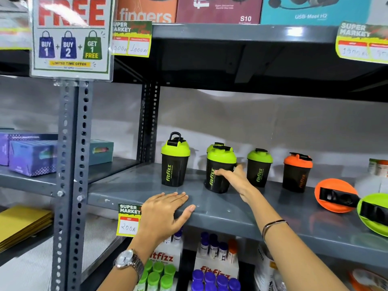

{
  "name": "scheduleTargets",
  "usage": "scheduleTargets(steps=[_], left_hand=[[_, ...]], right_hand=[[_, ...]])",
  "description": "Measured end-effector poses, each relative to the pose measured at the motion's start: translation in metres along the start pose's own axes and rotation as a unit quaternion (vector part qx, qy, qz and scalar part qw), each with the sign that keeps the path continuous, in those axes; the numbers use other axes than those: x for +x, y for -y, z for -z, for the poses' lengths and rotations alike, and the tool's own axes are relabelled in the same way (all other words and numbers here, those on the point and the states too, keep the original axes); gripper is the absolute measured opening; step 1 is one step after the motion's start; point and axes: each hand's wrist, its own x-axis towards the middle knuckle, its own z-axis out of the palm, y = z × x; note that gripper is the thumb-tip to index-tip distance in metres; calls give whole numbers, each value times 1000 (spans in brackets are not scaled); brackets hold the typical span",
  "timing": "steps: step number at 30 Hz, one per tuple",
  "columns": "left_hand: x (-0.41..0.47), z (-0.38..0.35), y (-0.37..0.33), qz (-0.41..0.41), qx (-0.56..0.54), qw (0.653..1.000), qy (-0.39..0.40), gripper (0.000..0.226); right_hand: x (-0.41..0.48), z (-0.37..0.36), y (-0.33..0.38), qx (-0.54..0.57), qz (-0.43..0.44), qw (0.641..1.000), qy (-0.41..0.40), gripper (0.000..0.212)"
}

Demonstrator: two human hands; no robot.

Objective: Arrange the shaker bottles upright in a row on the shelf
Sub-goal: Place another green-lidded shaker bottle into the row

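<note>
From the head camera we saw our right hand point(230, 175) wrapped around a black shaker bottle with a lime-green lid point(220, 168), which stood upright on the grey metal shelf point(241, 208) with another green-lidded bottle point(213, 146) peeking out right behind it. Our left hand point(165, 208) lay flat and open on the shelf's front edge, gripping nothing. A lime-lidded black shaker with its carry loop up point(175, 159) stood to the left, and to the right stood a smaller-looking green-lidded shaker point(259, 167) and an orange-lidded black shaker point(297, 172), all upright and apart. Two bottles still lay on their sides at the far right, an orange lid point(333, 196) and a green lid point(373, 213) facing us. A yellow price tag point(128, 220) hung just beside our left hand, and small purple-capped bottles point(212, 279) crowded the shelf below.
</note>
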Motion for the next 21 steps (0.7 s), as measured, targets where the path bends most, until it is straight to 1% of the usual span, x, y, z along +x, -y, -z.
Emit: scheduleTargets(steps=[3, 8, 13, 18, 21], left_hand=[[0, 1, -1, 1, 1, 1000, 0, 45], [0, 1, -1, 2, 2, 1000, 2, 45], [0, 1, -2, 0, 3, 1000, 2, 44], [0, 1, -1, 2, -6, 1000, 0, 42], [0, 1, -1, 4, -6, 1000, 6, 43]], right_hand=[[-1, -2, -1, -40, 3, 999, -15, 83], [-2, -1, 0, -55, 9, 998, -8, 71], [-2, 1, -1, -24, 5, 1000, -8, 76], [-2, 1, -1, -13, -8, 1000, 10, 62], [-3, 1, -2, -10, -13, 1000, 15, 57]])
